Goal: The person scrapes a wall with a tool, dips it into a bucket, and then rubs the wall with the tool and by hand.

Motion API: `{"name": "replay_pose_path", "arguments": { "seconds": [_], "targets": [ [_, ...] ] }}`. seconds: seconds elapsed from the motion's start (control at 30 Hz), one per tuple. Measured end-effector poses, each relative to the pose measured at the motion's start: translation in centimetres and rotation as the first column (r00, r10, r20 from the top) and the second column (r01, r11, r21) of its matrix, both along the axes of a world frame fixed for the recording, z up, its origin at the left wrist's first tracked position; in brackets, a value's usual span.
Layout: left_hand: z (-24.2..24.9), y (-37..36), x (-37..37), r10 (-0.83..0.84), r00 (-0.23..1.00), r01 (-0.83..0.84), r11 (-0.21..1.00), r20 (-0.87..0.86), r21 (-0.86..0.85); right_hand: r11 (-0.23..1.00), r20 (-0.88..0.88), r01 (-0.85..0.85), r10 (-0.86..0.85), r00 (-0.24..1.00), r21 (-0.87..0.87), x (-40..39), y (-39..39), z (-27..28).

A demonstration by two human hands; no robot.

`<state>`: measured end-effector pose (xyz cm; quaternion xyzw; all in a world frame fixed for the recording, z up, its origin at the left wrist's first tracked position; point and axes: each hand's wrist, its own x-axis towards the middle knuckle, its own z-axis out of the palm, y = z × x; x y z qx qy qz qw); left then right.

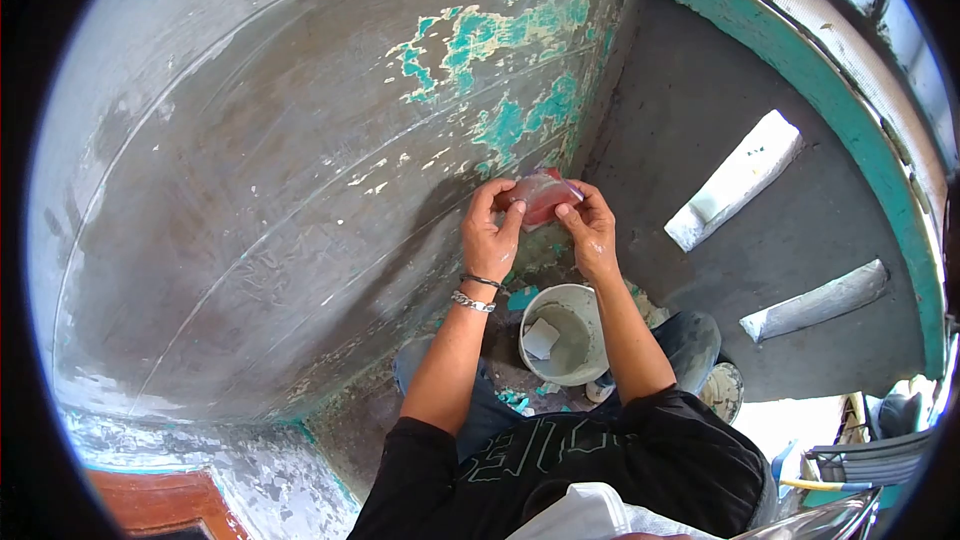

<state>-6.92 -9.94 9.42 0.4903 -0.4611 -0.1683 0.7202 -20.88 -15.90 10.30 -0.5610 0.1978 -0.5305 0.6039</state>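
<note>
Between both hands I hold a reddish-brown piece of sandpaper [541, 200], bent or folded, with pale dust on its face. My left hand [491, 228] grips its left side, thumb on the near face, and wears a dark band and a metal bracelet at the wrist. My right hand [592, 225] pinches the right side, thumb in front; its other fingers are partly hidden. The sandpaper is held up in front of the wall corner. Below the hands stands a pale bucket [600, 360] with a white block-like piece [540, 338] in it.
A grey wall [280, 170] with flaking turquoise paint curves along the left. To the right, a dark grey panel [680, 70] has two slanted light openings [735, 180] and a turquoise rim [780, 30]. Paint chips [515, 401] litter the floor; another container [722, 392] stands by the right knee.
</note>
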Motion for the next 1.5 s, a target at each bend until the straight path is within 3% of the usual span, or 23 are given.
{"name": "replay_pose_path", "arguments": {
  "seconds": [0.03,0.1,0.13,0.2,0.43,0.5,0.6,0.73,0.8,0.9,0.93,1.0,1.13,1.2,1.23,1.3,1.5],
  "targets": [
    [0.5,0.1,-0.3,0.0,1.0,0.0,1.0,0.0,0.001,1.0,0.0,0.0,0.0,1.0,0.001,-0.2,-0.1,0.1],
    [1.4,0.5,-1.0,-0.098,0.979,0.105,0.994,-0.179,0.03,1.0,-0.034,-0.001,0.0,0.999,-0.013,-0.6,-0.1,0.3],
    [1.3,0.5,-1.0,-0.097,0.979,0.104,0.994,-0.179,0.032,1.0,-0.034,-0.002,0.001,0.999,-0.011,-0.8,-0.3,0.1],
    [1.0,0.2,-0.9,-0.011,1.0,0.01,0.998,0.021,0.062,1.0,-0.061,-0.014,0.014,0.998,0.005,-1.1,-0.9,-0.6],
    [-0.5,-0.5,-1.0,0.002,0.997,0.001,0.999,-0.074,0.04,0.992,-0.227,0.105,-0.118,0.967,-0.067,-1.1,-1.4,-2.3],
    [-0.2,-0.3,-1.1,0.075,0.994,-0.08,0.995,0.08,0.056,0.985,-0.119,0.167,-0.17,0.978,-0.039,-0.6,-0.6,-1.5],
    [0.1,-0.1,-1.2,0.058,0.998,-0.061,0.988,0.026,0.142,0.963,-0.146,0.246,-0.26,0.954,-0.108,-0.3,0.3,0.0],
    [-0.9,-0.4,-0.9,-0.041,0.994,0.048,0.996,-0.102,0.07,0.944,-0.262,0.198,-0.268,0.927,-0.263,-0.6,-1.0,-1.3],
    [-1.0,-0.5,-0.7,-0.139,0.959,0.156,0.987,-0.248,0.048,0.992,-0.153,0.12,-0.126,0.98,-0.048,-0.5,-0.7,-0.6],
    [-0.1,-0.1,-1.0,-0.211,0.907,0.225,0.974,-0.363,-0.004,0.995,-0.164,0.077,-0.067,0.984,0.059,-0.7,-0.9,-1.0],
    [0.6,0.2,-1.0,-0.211,0.907,0.225,0.974,-0.364,-0.004,0.995,-0.165,0.077,-0.066,0.984,0.06,-0.8,-1.0,-1.2],
    [1.8,0.6,-0.9,-0.279,0.776,0.337,0.942,-0.566,-0.002,0.999,-0.16,0.043,-0.039,0.986,0.019,-1.0,-1.0,-1.5],
    [0.1,0.4,-0.5,-0.285,0.808,0.347,0.937,-0.516,0.027,1.0,-0.202,0.024,-0.027,0.979,-0.014,-1.1,-0.6,-1.1],
    [-0.1,0.4,-0.5,-0.242,0.809,0.29,0.957,-0.536,0.006,0.992,-0.027,-0.089,0.092,0.995,0.091,-0.8,0.1,-0.6],
    [0.0,0.4,-0.4,-0.24,0.809,0.288,0.958,-0.536,0.005,0.992,-0.028,-0.092,0.094,0.995,0.09,-0.8,0.3,-0.6],
    [0.2,0.6,-0.2,-0.294,0.699,0.354,0.934,-0.652,-0.042,0.975,-0.03,-0.173,0.179,0.983,0.142,-0.9,0.6,-0.6],
    [0.1,1.1,0.6,-0.492,0.541,0.565,0.813,-0.682,-0.138,0.94,0.035,-0.273,0.272,0.962,0.206,-1.7,-0.8,-3.0]
  ]
}}
